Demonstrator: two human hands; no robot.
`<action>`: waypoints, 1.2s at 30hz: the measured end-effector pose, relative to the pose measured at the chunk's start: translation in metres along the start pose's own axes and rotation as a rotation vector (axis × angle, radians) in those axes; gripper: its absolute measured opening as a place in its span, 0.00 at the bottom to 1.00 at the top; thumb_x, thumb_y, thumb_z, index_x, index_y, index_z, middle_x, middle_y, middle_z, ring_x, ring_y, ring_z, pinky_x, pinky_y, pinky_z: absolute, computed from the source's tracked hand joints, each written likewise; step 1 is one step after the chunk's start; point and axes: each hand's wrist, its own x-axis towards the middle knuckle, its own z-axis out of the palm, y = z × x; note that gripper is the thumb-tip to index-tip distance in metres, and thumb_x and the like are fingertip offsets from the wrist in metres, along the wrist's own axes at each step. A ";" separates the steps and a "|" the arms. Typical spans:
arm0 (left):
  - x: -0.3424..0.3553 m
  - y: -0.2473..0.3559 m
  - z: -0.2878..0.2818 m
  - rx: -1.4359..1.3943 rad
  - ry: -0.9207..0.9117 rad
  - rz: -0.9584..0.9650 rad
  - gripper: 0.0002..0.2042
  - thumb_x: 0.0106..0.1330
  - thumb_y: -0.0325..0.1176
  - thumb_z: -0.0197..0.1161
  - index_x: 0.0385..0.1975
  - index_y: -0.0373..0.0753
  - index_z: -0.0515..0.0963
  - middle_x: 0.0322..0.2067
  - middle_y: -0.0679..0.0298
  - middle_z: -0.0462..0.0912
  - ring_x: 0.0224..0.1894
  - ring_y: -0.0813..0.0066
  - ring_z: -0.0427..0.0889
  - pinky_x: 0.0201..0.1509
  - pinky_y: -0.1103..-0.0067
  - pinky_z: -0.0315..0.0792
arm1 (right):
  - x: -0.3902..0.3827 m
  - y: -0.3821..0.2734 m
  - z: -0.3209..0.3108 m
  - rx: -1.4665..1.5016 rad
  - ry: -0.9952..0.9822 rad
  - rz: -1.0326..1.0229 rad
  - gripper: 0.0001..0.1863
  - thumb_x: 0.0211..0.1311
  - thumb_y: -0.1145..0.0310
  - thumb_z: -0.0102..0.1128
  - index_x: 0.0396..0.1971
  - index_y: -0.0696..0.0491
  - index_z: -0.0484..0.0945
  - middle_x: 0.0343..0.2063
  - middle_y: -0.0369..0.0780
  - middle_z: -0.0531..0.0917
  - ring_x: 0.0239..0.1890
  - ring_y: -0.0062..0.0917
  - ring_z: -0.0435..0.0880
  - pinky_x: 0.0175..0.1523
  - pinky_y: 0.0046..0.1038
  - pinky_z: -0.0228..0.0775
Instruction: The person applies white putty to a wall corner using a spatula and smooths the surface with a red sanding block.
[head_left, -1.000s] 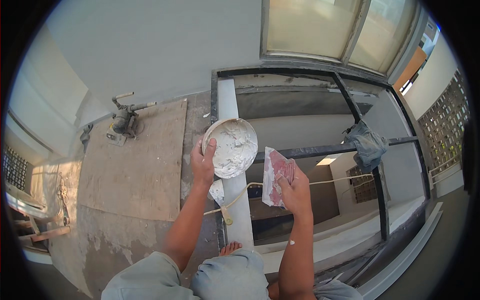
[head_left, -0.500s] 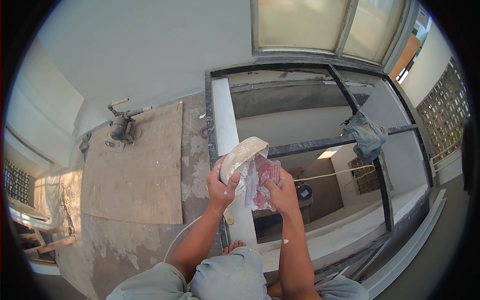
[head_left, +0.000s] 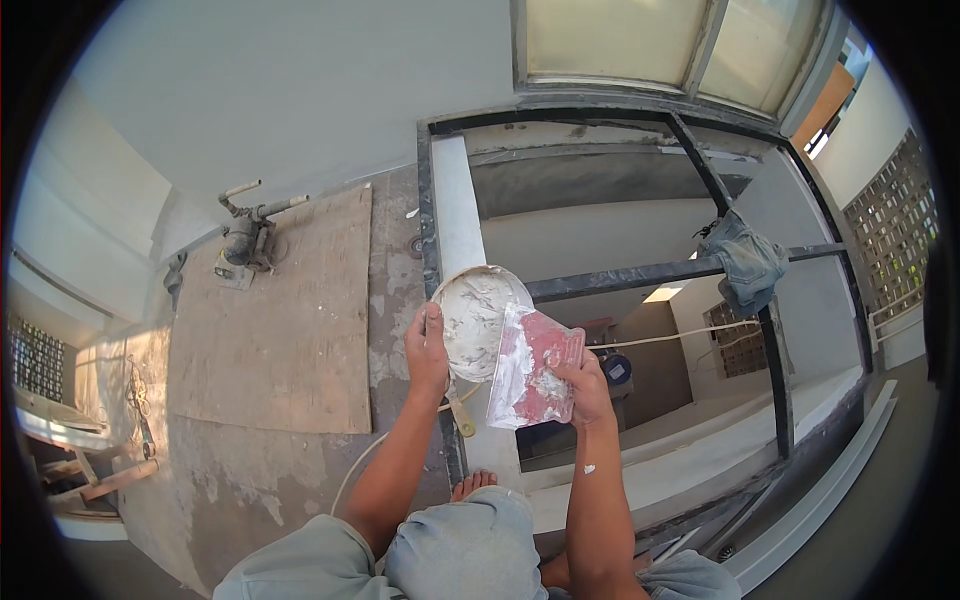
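Note:
My left hand (head_left: 428,350) is closed on the left side of a shallow round bowl (head_left: 470,312) of white paste, tilted so its inside faces me. My right hand (head_left: 586,385) grips a red flat scraper (head_left: 540,365) smeared with white, which overlaps the bowl's lower right. Below the bowl, another tool with a yellowish handle (head_left: 462,420) lies at the white ledge (head_left: 452,210), partly hidden. A pale cable (head_left: 680,335) crosses the opening beside my hands.
Black metal framing (head_left: 615,280) spans an opening with a lower level visible; a faded cloth (head_left: 750,270) hangs on it. Left is a plywood sheet (head_left: 270,360) bearing a pump with pipes (head_left: 245,245). A wall (head_left: 300,80), window (head_left: 610,40) and long white channel (head_left: 840,485) surround it.
Since a second ago the bowl and scraper have come together, lower down. The bowl, tipped steeply half a second ago, has turned back to show its paste.

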 end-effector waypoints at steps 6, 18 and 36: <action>-0.006 0.004 -0.010 0.178 -0.020 0.079 0.25 0.76 0.52 0.57 0.47 0.30 0.79 0.34 0.66 0.81 0.38 0.80 0.74 0.45 0.79 0.71 | 0.000 -0.016 0.011 -0.255 0.125 -0.013 0.16 0.59 0.78 0.63 0.49 0.63 0.79 0.40 0.41 0.87 0.41 0.22 0.86 0.48 0.28 0.79; -0.005 0.046 0.006 0.458 -0.230 0.355 0.31 0.67 0.58 0.66 0.50 0.30 0.80 0.36 0.54 0.87 0.40 0.68 0.86 0.47 0.73 0.77 | 0.010 -0.031 0.052 -1.621 -0.050 -0.090 0.16 0.56 0.75 0.56 0.45 0.56 0.81 0.37 0.55 0.85 0.44 0.54 0.83 0.51 0.51 0.74; -0.013 0.020 0.024 0.533 0.026 0.305 0.22 0.72 0.50 0.63 0.41 0.31 0.82 0.29 0.56 0.85 0.32 0.68 0.84 0.42 0.72 0.76 | 0.010 -0.033 0.029 -1.169 -0.528 0.218 0.15 0.53 0.73 0.64 0.42 0.61 0.83 0.32 0.47 0.87 0.36 0.35 0.86 0.47 0.35 0.75</action>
